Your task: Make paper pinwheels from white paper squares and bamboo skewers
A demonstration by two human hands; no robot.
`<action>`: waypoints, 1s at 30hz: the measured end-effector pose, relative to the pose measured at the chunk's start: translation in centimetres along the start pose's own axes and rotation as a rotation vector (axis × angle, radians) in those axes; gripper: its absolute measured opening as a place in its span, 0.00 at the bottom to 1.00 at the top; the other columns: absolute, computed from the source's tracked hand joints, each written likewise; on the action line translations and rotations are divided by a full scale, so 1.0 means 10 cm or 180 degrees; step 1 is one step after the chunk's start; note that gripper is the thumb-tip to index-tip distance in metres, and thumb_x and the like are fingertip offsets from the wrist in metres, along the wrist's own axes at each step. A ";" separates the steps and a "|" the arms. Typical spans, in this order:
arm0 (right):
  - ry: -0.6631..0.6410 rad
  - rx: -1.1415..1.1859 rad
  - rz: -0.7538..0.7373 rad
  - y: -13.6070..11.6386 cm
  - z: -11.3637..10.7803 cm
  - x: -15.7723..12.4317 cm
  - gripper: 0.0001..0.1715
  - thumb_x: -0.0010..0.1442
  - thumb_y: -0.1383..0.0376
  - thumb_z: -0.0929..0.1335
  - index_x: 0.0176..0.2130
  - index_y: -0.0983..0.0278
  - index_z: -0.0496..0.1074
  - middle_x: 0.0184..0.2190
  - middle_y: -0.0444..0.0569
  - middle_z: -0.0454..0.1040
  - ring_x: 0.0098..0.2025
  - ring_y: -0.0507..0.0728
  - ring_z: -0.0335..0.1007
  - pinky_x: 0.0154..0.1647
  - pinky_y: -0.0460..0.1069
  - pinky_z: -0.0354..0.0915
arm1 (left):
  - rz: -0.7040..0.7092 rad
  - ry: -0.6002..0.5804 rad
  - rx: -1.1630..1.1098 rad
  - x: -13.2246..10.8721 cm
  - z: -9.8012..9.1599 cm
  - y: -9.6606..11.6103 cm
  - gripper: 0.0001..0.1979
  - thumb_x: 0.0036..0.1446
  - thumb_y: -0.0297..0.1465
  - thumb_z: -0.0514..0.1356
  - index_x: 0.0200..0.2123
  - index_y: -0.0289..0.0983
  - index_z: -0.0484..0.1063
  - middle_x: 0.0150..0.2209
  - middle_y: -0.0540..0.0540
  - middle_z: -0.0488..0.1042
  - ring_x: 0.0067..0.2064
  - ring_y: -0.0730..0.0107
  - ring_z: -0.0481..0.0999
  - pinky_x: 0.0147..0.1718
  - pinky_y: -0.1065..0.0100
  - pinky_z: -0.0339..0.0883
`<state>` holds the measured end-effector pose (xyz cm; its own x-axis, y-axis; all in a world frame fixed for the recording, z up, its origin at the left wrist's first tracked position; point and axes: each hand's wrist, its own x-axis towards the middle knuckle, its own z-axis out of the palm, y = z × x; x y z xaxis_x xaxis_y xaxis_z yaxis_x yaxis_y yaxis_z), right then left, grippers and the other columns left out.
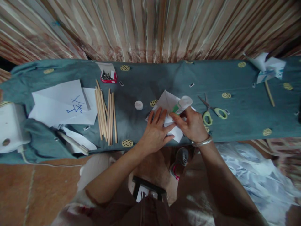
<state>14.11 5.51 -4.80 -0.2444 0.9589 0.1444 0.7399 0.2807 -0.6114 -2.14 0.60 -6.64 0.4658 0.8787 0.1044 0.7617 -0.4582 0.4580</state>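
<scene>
A folded white paper (167, 99) lies on the green patterned cloth in front of me. My left hand (157, 130) rests on its left part, fingers spread and pressing it flat. My right hand (191, 124) grips a glue stick (180, 106) with a green and white label, tilted so its clear-white end points up and right. The glue stick's lower end is hidden at my right fingers, over the paper. A round white cap (138, 105) lies left of the paper. Green-handled scissors (208, 112) lie partly open just right of my right hand.
Wooden sticks (110, 116) lie left of the cap, beside white sheets (56, 102) with blue marks. Behind them stands a red box (108, 77) of small metal pieces. A white device (13, 128) is at far left, a paper pinwheel (268, 70) at far right.
</scene>
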 end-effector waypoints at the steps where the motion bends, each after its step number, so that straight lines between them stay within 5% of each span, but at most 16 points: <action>1: 0.0012 0.0005 0.0002 0.01 -0.01 -0.01 0.21 0.58 0.49 0.65 0.37 0.63 0.68 0.21 0.45 0.72 0.22 0.54 0.68 0.25 0.48 0.61 | 0.0005 0.0005 0.0007 0.00 0.00 0.00 0.25 0.55 0.39 0.62 0.56 0.44 0.68 0.66 0.35 0.54 0.68 0.40 0.48 0.61 0.36 0.45; 9: 0.0506 0.0342 0.0391 0.09 -0.10 -0.06 0.21 0.54 0.47 0.69 0.31 0.62 0.69 0.20 0.43 0.70 0.23 0.54 0.66 0.25 0.49 0.61 | 0.0013 0.0012 0.0037 0.00 0.01 -0.01 0.25 0.54 0.39 0.63 0.56 0.44 0.69 0.66 0.35 0.54 0.68 0.41 0.47 0.61 0.37 0.45; 13: 0.1305 0.2134 0.0953 0.22 -0.15 -0.01 0.19 0.54 0.49 0.69 0.29 0.61 0.67 0.23 0.41 0.69 0.23 0.50 0.66 0.25 0.47 0.66 | 0.0079 0.0091 0.0040 -0.01 0.03 -0.02 0.24 0.55 0.39 0.63 0.56 0.44 0.69 0.66 0.35 0.54 0.68 0.42 0.48 0.61 0.38 0.46; 16: 0.1529 0.3342 0.1459 0.35 -0.20 0.05 0.20 0.53 0.49 0.71 0.29 0.62 0.67 0.21 0.40 0.68 0.21 0.48 0.64 0.20 0.44 0.66 | 0.0242 0.0267 -0.0016 -0.02 -0.05 -0.08 0.23 0.58 0.40 0.59 0.57 0.40 0.67 0.65 0.35 0.57 0.67 0.47 0.51 0.61 0.42 0.49; 19: 0.1366 0.4042 0.1776 0.42 -0.24 0.05 0.20 0.51 0.50 0.72 0.29 0.62 0.67 0.21 0.39 0.68 0.20 0.46 0.64 0.19 0.41 0.65 | 0.0197 0.0769 -0.0011 -0.03 -0.23 -0.24 0.22 0.62 0.39 0.54 0.57 0.39 0.65 0.61 0.37 0.63 0.64 0.54 0.57 0.60 0.48 0.52; 22: 0.1081 0.4318 0.1715 0.42 -0.24 -0.01 0.20 0.52 0.50 0.72 0.29 0.62 0.67 0.19 0.37 0.67 0.20 0.46 0.64 0.22 0.41 0.67 | -0.0504 0.1312 0.0271 -0.05 -0.41 -0.45 0.23 0.61 0.38 0.55 0.59 0.39 0.64 0.60 0.37 0.64 0.61 0.50 0.59 0.58 0.47 0.54; 30: 0.0459 0.4045 0.1304 0.28 -0.14 -0.12 0.21 0.56 0.46 0.67 0.32 0.61 0.71 0.21 0.41 0.71 0.20 0.49 0.66 0.21 0.45 0.69 | -0.1013 0.1048 -0.0183 -0.07 -0.48 -0.75 0.17 0.57 0.28 0.57 0.50 0.37 0.73 0.48 0.40 0.74 0.50 0.58 0.71 0.52 0.53 0.63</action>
<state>17.37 5.16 -5.58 -0.0211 0.9817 -0.1895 -0.3665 -0.1839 -0.9121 -10.34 4.10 -5.92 0.0378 0.9745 0.2212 0.8132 -0.1586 0.5600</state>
